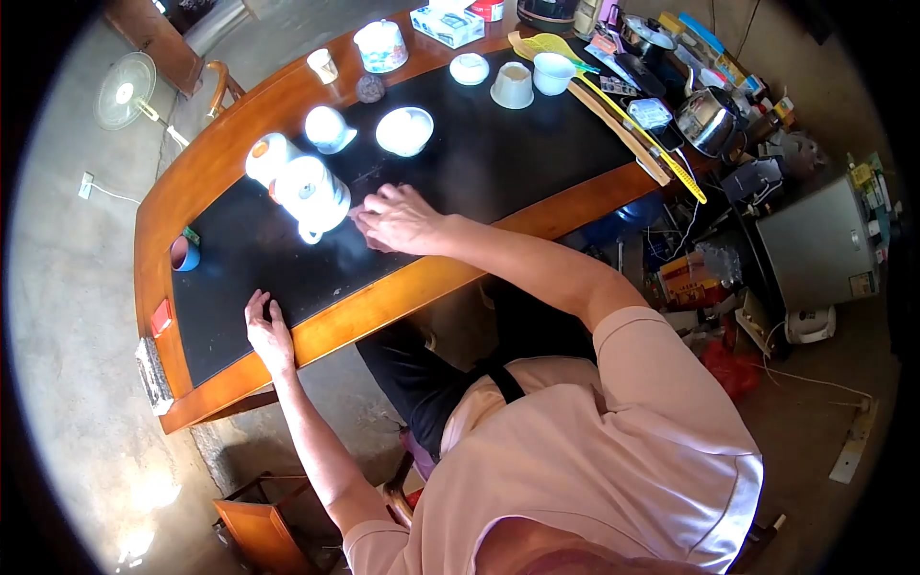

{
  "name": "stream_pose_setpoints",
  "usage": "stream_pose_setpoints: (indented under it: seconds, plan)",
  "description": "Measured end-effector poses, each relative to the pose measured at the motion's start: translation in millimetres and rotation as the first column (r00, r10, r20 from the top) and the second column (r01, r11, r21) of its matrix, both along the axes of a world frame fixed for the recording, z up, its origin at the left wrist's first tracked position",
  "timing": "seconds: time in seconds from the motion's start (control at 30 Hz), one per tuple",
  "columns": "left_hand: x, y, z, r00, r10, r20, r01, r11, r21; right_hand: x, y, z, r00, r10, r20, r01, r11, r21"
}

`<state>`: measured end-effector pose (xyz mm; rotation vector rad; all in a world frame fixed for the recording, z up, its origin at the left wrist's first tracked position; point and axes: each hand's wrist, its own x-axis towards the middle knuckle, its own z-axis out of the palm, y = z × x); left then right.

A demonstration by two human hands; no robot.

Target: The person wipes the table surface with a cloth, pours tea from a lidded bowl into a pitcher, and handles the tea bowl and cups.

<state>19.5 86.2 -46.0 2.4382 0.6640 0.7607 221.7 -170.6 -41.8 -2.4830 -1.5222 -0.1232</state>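
My right hand [402, 222] presses on the black desk top [460, 177], its fingers bent over a small brownish-pink cloth [370, 233] that is mostly hidden beneath them. Just left of it stands a white lidded mug [314, 192] with a handle, glaring in the light. A second white mug [271, 156] is right behind that one. Near the desk's front left edge, my left hand [269, 331] lies with fingers apart, holding nothing. Beyond the right hand are a white bowl [404, 131] and a white pitcher [329, 129].
Along the back stand a paper cup [323, 65], a white canister [380, 46] and a tissue box [448, 26]. Two cups [513, 86] sit farther right. A yellow fly swatter [661, 153] and a kettle [710, 121] crowd the right end. A blue cup [184, 253] is at left.
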Motion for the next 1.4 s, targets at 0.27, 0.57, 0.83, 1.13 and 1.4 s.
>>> stream_pose_setpoints:
  seconds: [0.27,0.57,0.83,1.13,1.4]
  plan:
    - [-3,1,-2,1.0,0.006,0.01,-0.006,1.0,-0.015,68,-117,28,0.909,-0.403,0.109,0.411,0.91,-0.057]
    - [-3,-4,2,1.0,0.018,0.007,-0.018,0.999,-0.039,37,-92,14,0.976,-0.214,-0.033,0.215,0.976,0.035]
    - [-2,-10,9,0.998,0.055,-0.018,-0.056,0.998,-0.021,106,-97,1,0.928,-0.338,0.159,0.332,0.941,0.065]
    - [0,-10,11,0.997,0.064,-0.043,-0.066,0.996,-0.063,212,-46,-21,0.881,-0.325,0.344,0.221,0.925,0.309]
    - [1,-10,12,0.998,0.048,-0.047,-0.051,0.997,-0.061,230,-28,-10,0.869,-0.471,0.152,0.405,0.853,0.328]
